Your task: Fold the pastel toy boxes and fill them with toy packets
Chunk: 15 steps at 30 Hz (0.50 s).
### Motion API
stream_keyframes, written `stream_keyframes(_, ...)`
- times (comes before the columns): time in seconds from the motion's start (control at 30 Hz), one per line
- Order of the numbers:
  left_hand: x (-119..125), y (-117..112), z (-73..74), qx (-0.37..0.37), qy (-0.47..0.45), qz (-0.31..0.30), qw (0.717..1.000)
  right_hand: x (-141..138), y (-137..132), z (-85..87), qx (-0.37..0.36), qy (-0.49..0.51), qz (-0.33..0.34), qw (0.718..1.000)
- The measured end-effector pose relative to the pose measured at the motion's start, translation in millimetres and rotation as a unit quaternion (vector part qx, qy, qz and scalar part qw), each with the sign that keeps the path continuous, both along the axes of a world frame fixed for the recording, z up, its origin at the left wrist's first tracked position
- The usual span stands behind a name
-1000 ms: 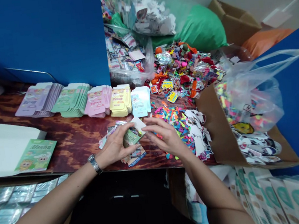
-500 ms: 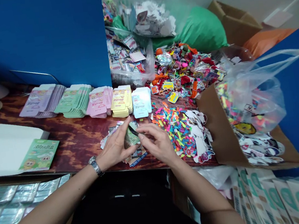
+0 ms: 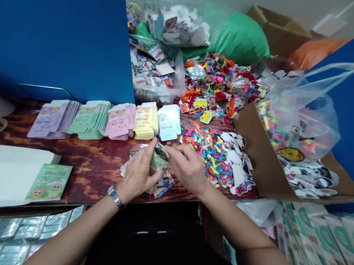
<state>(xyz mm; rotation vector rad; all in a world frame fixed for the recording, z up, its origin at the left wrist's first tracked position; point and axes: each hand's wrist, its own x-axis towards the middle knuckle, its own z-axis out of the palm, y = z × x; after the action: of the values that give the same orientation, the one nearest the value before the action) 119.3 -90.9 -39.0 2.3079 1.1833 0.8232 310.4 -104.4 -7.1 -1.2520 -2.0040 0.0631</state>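
My left hand point(image 3: 138, 170) is closed around a small green printed box point(image 3: 159, 163), thumb below and fingers along its far side. The box is tilted, and its open mouth with a dark inside faces up and right. My right hand point(image 3: 188, 168) has curled fingers, with the fingertips pinched at the right edge of that mouth. Under and beside the hands lie printed cards point(image 3: 164, 186), partly covered. Just right of my right hand spreads a heap of small bright-coloured pieces point(image 3: 214, 158). White-backed die-cut cutouts point(image 3: 235, 155) lie beside that heap.
Flat box stacks stand along the back: purple point(image 3: 48, 119), green point(image 3: 88, 118), pink point(image 3: 119, 120), yellow point(image 3: 145, 121), light blue point(image 3: 168, 120). A green booklet point(image 3: 49, 182) lies left on a white carton point(image 3: 2, 173). Mixed trinkets point(image 3: 222, 78) and a cardboard box point(image 3: 258, 156) occupy the right.
The green box has turned so its mouth shows more openly. My right hand has shifted slightly right, its fingers drawn back from over the box to its edge.
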Motion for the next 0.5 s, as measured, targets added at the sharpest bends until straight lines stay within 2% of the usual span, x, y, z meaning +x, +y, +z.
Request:
stream_keyframes(0.07, 0.5, -0.7, -0.4, 0.007, 0.001, 0.003, 1.0, -1.2, -1.6, -0.8, -0.018, 0.03, 0.036, 0.999)
stream_keyframes(0.13, 0.6, -1.1, -1.2, 0.01, 0.002, 0.003, 1.0, -2.7, -2.5, 1.5, -0.069, 0.084, 0.056, 0.992)
stream_keyframes(0.23, 0.8, -1.3, -2.1, 0.015, 0.002, 0.003, 1.0, -4.4, -1.2, 6.8, -0.158, 0.157, 0.047, 0.974)
stream_keyframes(0.3, 1.3, -1.4, -2.5, 0.017, 0.006, 0.005, 1.0, -5.1, 0.9, 9.0, -0.192, 0.174, 0.034, 0.965)
stream_keyframes(0.37, 2.0, -1.7, -3.1, 0.018, 0.017, 0.009, 1.0, -6.0, 2.6, 10.1, -0.188, 0.164, 0.024, 0.968)
stream_keyframes(0.5, 4.0, -3.2, -4.7, 0.04, 0.071, 0.027, 0.996, -9.8, 1.1, 9.9, -0.133, 0.121, 0.023, 0.983)
